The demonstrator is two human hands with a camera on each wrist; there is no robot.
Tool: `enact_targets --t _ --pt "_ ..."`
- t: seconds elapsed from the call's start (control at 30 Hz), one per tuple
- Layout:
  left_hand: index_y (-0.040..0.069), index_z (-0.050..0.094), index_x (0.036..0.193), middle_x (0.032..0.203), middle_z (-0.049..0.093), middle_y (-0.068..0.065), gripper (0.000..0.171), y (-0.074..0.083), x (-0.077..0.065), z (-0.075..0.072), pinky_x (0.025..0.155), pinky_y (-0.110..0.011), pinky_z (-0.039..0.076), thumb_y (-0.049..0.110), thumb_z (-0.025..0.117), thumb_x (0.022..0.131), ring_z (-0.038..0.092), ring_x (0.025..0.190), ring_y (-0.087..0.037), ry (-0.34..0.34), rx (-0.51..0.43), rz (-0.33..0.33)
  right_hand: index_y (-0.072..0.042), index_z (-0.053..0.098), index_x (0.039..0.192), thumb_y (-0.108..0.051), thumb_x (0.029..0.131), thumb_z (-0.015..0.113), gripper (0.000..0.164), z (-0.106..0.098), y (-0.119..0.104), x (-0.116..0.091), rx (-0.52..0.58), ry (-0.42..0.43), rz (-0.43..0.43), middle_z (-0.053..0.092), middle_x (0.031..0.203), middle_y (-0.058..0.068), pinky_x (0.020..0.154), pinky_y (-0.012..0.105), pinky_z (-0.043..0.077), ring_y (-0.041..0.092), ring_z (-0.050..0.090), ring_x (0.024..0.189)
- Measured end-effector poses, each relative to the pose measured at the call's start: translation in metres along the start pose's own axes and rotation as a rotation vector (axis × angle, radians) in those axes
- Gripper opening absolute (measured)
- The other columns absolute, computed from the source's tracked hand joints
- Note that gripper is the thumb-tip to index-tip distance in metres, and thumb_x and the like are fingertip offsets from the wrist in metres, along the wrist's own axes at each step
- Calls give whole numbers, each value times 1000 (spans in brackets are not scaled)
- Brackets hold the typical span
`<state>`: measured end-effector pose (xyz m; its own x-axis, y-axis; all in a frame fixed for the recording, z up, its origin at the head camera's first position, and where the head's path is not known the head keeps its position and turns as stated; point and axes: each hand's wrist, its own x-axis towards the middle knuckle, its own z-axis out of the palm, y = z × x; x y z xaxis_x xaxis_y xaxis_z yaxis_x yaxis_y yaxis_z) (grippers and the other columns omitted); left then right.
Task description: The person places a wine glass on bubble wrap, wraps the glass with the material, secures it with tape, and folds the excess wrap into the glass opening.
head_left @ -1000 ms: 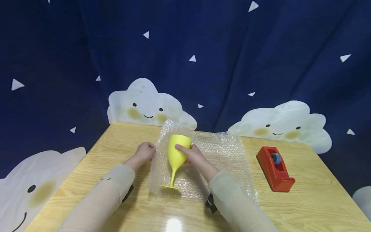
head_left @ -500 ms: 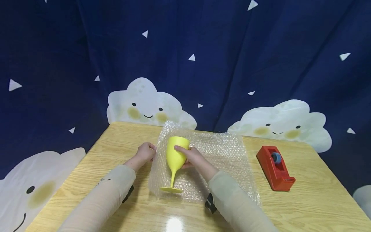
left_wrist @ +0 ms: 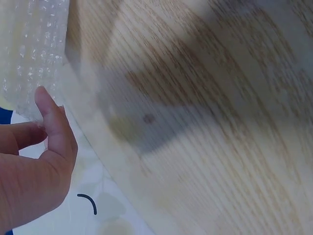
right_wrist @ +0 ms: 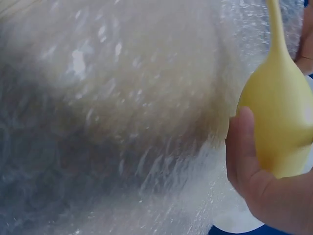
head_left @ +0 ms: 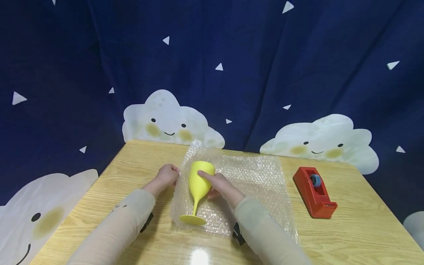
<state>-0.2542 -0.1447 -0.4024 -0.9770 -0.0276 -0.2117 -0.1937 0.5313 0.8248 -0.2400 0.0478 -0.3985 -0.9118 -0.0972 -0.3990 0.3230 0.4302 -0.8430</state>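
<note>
A yellow plastic wine goblet [head_left: 198, 188] is tilted over the left part of a sheet of bubble wrap [head_left: 256, 176], its foot toward me and its mouth away. My right hand [head_left: 222, 187] grips the goblet's bowl, thumb across the front; the right wrist view shows thumb and fingers round the yellow bowl [right_wrist: 279, 105]. At the sheet's left edge, my left hand [head_left: 167, 175] pinches the wrap, which rises beside the goblet. The left wrist view has this wrap edge [left_wrist: 34, 54] running down to the thumb and fingertip of the left hand [left_wrist: 41, 161].
To the right of the wrap, a red tape dispenser [head_left: 314, 193] with a blue-cored roll stands on the light wooden table [head_left: 361, 221]. Behind the table's far edge hangs a dark blue curtain [head_left: 245, 84] with white clouds and triangles.
The goblet has come slightly toward me and to the left with my right hand, and more of its foot's disc shows. My left hand stays at the wrap's edge.
</note>
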Motion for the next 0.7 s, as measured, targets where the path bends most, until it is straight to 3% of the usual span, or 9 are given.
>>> enact_targets --t 0.27,0.4,0.57,0.7 --pt "-8 54 104 80 52 -8 20 5 0 4 57 -27 53 1 44 89 49 59 -12 -20 -13 -9 0 52 97 -57 76 66 62 0 6 4 -111 124 19 57 73 9 45 23 46 14 52 46" --pt "-9 53 105 82 52 -8 22 7 -1 5 55 -23 51 3 44 89 50 58 -12 -38 -98 -14 -2 52 91 -57 75 67 59 0 5 5 -139 147 14 56 70 8 45 26 49 15 53 46" --pt "-11 52 106 80 51 -6 23 14 -1 9 53 -20 51 3 44 90 51 56 -10 -83 -184 -3 -3 53 81 -50 74 71 51 -1 3 4 -161 219 -56 51 67 5 46 30 50 18 53 49" --pt "-14 51 112 81 52 -7 28 17 -2 10 55 -20 53 5 43 93 54 54 -7 -121 -246 -11 -5 52 74 -46 75 73 46 -3 1 2 -161 227 -82 48 65 3 47 32 51 19 53 51"
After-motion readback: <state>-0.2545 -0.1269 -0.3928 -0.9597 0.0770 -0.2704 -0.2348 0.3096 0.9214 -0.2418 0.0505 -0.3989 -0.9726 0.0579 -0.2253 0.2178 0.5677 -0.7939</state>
